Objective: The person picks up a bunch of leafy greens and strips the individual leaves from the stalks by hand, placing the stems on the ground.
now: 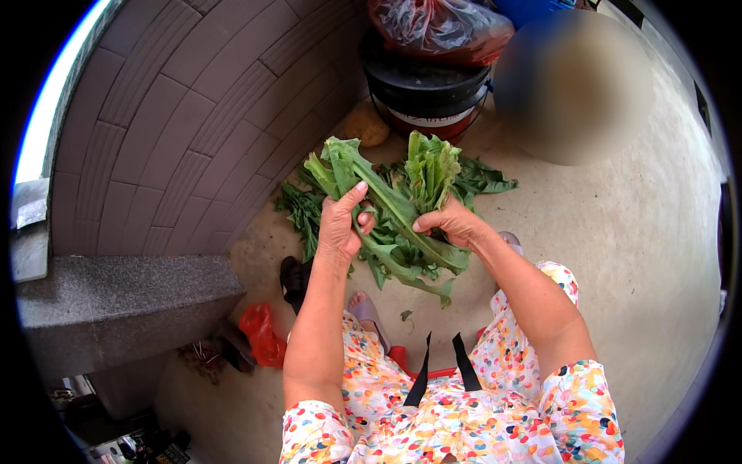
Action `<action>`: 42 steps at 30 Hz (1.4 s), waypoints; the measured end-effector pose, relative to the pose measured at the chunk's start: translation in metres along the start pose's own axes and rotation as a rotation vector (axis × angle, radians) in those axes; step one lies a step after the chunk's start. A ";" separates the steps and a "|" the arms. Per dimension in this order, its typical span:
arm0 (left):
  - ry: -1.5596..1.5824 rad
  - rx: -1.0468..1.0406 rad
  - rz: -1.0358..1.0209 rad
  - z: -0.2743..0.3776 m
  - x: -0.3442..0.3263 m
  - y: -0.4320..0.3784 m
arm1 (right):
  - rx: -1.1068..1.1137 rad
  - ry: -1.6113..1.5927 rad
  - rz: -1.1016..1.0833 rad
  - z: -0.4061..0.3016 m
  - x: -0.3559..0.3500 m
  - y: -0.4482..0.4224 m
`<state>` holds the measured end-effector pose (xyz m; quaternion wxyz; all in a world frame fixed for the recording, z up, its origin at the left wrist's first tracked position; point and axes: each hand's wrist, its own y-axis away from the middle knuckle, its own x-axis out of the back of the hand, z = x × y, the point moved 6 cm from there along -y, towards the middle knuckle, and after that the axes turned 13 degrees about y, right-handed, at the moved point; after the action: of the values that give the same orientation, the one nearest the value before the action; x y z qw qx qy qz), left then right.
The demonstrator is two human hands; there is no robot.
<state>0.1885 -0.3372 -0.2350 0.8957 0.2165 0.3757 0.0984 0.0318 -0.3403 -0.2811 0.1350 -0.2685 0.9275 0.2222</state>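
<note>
My left hand (346,223) is closed around a few long green leaves (400,209) of a leafy vegetable, whose tips droop toward my feet. My right hand (449,223) grips a paler bunch of leaves (428,174), stem ends up, and its thumb lies against the edge of one long leaf. Both hands are raised in front of my knees, a little apart. Below them a pile of dark green leaves (487,177) spreads on the concrete floor, partly hidden by the held leaves.
Behind the pile stand a lidded bucket (426,81) topped by a filled plastic bag (440,29) and a round brown object (365,124). A tiled wall (174,116) and granite ledge (127,287) bound the left. A red plastic bag (262,336) and dark shoe (293,281) lie nearby.
</note>
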 end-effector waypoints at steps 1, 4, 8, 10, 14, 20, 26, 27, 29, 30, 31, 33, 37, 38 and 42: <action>0.015 -0.029 0.002 0.002 0.000 0.000 | 0.005 0.005 0.002 -0.001 -0.001 0.000; 0.068 -0.026 -0.018 0.003 -0.001 0.000 | 0.007 0.012 0.006 -0.002 -0.001 0.001; 0.090 -0.072 0.011 0.005 -0.004 0.001 | 0.009 -0.001 0.021 -0.002 0.000 0.000; 0.082 -0.067 0.003 0.005 -0.002 0.000 | 0.012 -0.001 0.024 -0.003 -0.001 0.001; 0.052 -0.068 0.002 0.006 -0.001 -0.001 | 0.010 0.010 0.007 -0.003 -0.002 0.001; -0.021 -0.078 -0.029 0.008 -0.004 0.001 | 0.013 0.053 0.006 0.000 -0.001 -0.003; -0.145 -0.055 0.010 0.009 -0.010 0.007 | -0.002 0.094 -0.013 0.000 -0.004 -0.001; -0.203 -0.090 0.011 0.012 -0.013 0.009 | -0.002 0.094 -0.012 0.000 -0.003 -0.001; -0.261 -0.123 0.012 0.015 -0.013 0.010 | -0.015 0.157 -0.041 0.001 -0.004 0.000; -0.256 -0.133 0.004 0.018 -0.009 0.010 | -0.015 0.156 -0.041 -0.002 -0.004 0.001; -0.252 -0.143 -0.003 0.021 -0.006 0.010 | -0.032 0.181 -0.075 -0.005 -0.007 0.004; -0.244 -0.136 0.009 0.025 0.001 0.007 | -0.049 0.206 -0.107 -0.004 -0.007 0.006; -0.072 -0.189 0.064 0.043 0.022 0.001 | -0.098 0.278 -0.195 0.006 -0.009 0.009; -0.038 -0.194 0.074 0.047 0.029 0.000 | -0.115 0.337 -0.257 0.012 -0.008 0.010; 0.104 -0.179 0.133 0.054 0.052 -0.010 | -0.183 0.417 -0.416 0.014 -0.013 0.017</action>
<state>0.2633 -0.3457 -0.2390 0.8823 0.1549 0.3961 0.2018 0.0351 -0.3144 -0.2827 -0.0404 -0.5034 0.8366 0.2123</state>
